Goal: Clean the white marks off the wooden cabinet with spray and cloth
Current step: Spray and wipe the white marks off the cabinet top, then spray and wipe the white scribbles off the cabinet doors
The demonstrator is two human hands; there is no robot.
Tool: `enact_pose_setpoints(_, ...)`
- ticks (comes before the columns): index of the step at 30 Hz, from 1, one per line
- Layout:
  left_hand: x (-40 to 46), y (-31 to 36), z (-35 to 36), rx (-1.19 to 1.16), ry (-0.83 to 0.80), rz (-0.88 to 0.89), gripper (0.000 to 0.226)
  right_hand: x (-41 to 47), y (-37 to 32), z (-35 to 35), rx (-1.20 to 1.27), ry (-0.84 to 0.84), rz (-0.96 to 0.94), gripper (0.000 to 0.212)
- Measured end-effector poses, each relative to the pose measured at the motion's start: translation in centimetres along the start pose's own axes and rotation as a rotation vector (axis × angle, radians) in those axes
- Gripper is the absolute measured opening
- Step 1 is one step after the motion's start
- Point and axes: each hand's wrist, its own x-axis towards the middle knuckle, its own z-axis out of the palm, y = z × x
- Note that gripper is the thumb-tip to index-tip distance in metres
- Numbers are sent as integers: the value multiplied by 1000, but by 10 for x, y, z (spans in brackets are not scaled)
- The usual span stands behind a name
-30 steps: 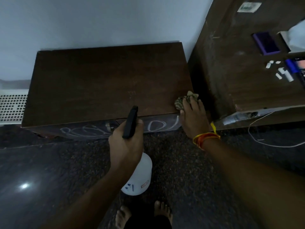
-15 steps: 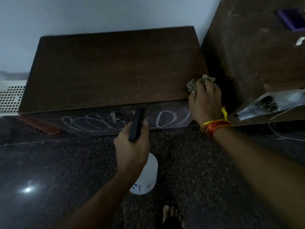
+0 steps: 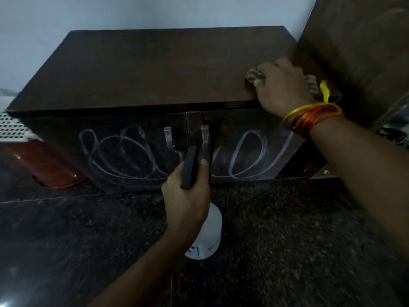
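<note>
Gripping the spray bottle point(image 3: 204, 235) at frame centre, left hand point(image 3: 187, 196) curled round its neck, thumb up beside the black trigger head point(image 3: 190, 167), nozzle aimed toward 12 o'clock at the cabinet front. White bottle body hanging below the hand toward 6 o'clock, above the dark speckled floor point(image 3: 276, 240).

Pressing down at 2 o'clock on the top right corner of the wooden cabinet point(image 3: 155, 69), right hand point(image 3: 281, 87) with fingers bent over a bunched, patterned cloth point(image 3: 253, 77); bits of cloth poking out on both sides of the hand, the rest hidden beneath the palm. Red and yellow threads point(image 3: 309, 118) wound round that wrist.

Looping across both door fronts just below the top edge, white marks point(image 3: 124, 151): scribbled curls on the left door at 9 o'clock from the trigger head, a large oval and a slanted stroke on the right door at 3 o'clock from it. Two small metal handles point(image 3: 168, 137) flanking the seam between the doors, the right one just above the trigger head.

Lying on the floor at 9 o'clock, just beside the cabinet's left end, a reddish-brown object point(image 3: 51, 165); behind it a white perforated panel point(image 3: 11, 127). Rising at 1 o'clock, a taller dark wooden unit point(image 3: 358, 52), touching the cabinet's right side. Pale wall point(image 3: 155, 12) behind at 12 o'clock.
</note>
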Motion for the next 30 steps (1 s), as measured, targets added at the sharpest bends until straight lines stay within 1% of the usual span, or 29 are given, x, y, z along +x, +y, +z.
enact_pose_setpoints(4,-1,-33,-16,-14,29,43,34,-5,-23,1,17,53,-24,33)
enact_pose_setpoints(6,-1,-44,-24,-32,38,54,36,-11,-35,5,53,92,-65,30)
enact_pose_setpoints(9,-3,-61,-38,-34,68,83,34,-26,-54,15,123,199,-115,28)
enact_pose_setpoints(13,-3,-68,-54,-22,130,136,37,-48,-74,19,227,360,-78,30)
enact_pose_setpoints(16,-1,-65,-66,-24,155,161,38,-59,-87,21,277,429,-103,33)
enact_pose_setpoints(22,8,-70,-86,-48,172,184,38,-87,-113,32,363,448,-120,40)
enact_pose_setpoints(26,13,-81,-103,-69,234,185,39,-104,-133,44,388,428,-154,40)
enact_pose_setpoints(30,18,-90,-121,-27,289,180,42,-124,-148,60,436,411,-153,40)
